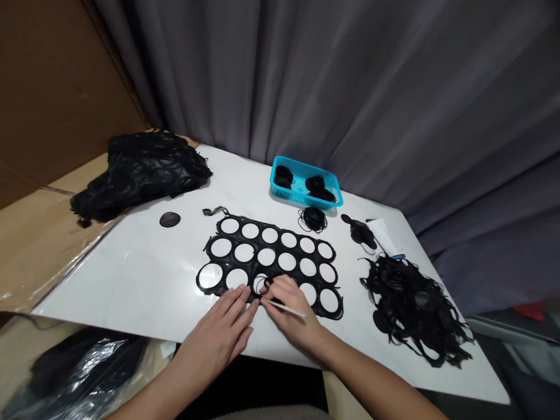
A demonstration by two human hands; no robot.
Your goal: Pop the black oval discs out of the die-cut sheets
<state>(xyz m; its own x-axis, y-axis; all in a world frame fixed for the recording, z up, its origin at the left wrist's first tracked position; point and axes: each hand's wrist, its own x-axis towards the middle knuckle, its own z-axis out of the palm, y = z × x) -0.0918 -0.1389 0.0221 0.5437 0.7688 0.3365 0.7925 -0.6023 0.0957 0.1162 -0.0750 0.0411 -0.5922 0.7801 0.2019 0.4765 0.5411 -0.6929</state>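
A black rubber-like sheet [255,251] with rows of round holes lies flat on the white table [135,262]. My left hand [226,319] rests on its near edge, fingers stretched out and pressing down. In my right hand [291,306], the fingers are closed around a thin pale stick-like tool [286,307], its tip near a hole in the front row. Thin black loops [263,282] show at my right fingertips, over that hole. Whether the fingers pinch them too is hard to see.
Behind the sheet stands a blue basket [284,195] holding black rings, with a bundle of thin rings [314,219] before it. Black scraps [415,309] are heaped at right. More black sheets [144,172] are piled at back left, near a black disc [170,219]. A grey curtain [306,76] hangs behind.
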